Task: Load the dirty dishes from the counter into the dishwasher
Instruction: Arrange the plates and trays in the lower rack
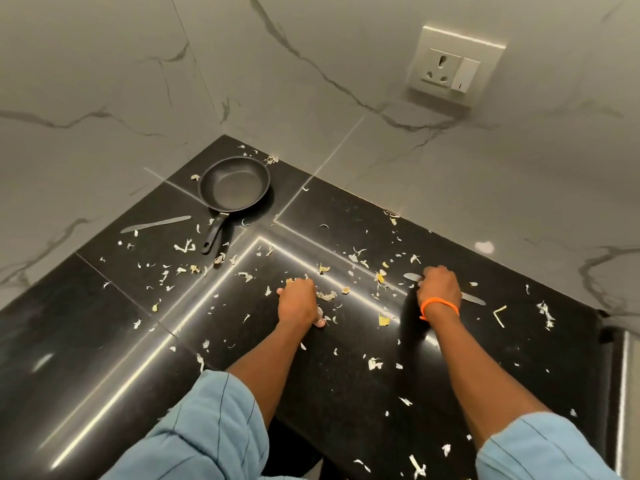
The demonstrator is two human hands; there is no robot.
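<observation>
Steel table knife [446,289] lies flat on the black tabletop [346,393], right of centre, under the right hand [439,289]. Long axis runs from upper left to lower right: one end pokes out left of the knuckles, the other shows past the wrist with the orange band [438,305]. Right hand's fingers are curled down over the knife's middle, apparently closing on it; whether it has left the surface I cannot tell.

Left hand [298,301] sits nearer centre, fingers curled down among pale food scraps [325,295], seemingly pinching some; well apart from the knife.

Second knife [156,224] lies far left by the wall, axis nearly level, tilted up to the right. Black frying pan [234,184] stands in the back corner, handle pointing toward the person, just right of that knife.

Judgement: the left hand is the nearer one for pan and second knife; both are a long reach up and left. Dishwasher not in view.
</observation>
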